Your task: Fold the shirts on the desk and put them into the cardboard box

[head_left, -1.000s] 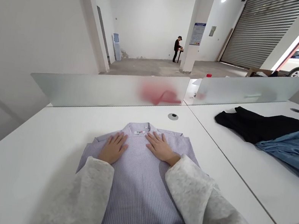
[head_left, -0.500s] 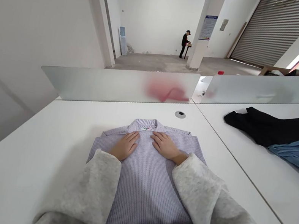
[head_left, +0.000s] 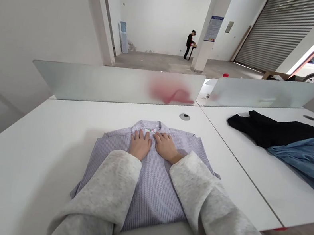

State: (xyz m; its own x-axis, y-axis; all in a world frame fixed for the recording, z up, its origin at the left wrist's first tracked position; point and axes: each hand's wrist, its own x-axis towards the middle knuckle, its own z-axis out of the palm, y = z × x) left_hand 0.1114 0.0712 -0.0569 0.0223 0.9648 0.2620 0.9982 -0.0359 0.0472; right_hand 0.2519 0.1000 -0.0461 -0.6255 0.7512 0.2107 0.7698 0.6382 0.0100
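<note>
On the folded striped shirt (head_left: 152,189), the left hand (head_left: 140,144) and right hand (head_left: 165,146) rest flat, unclenched.

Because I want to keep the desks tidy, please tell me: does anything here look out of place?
The black garment and blue denim garment lie bunched and overlapping on the neighbouring white desk. They look odd beside the lavender striped shirt, folded flat under the left hand and right hand.
</note>
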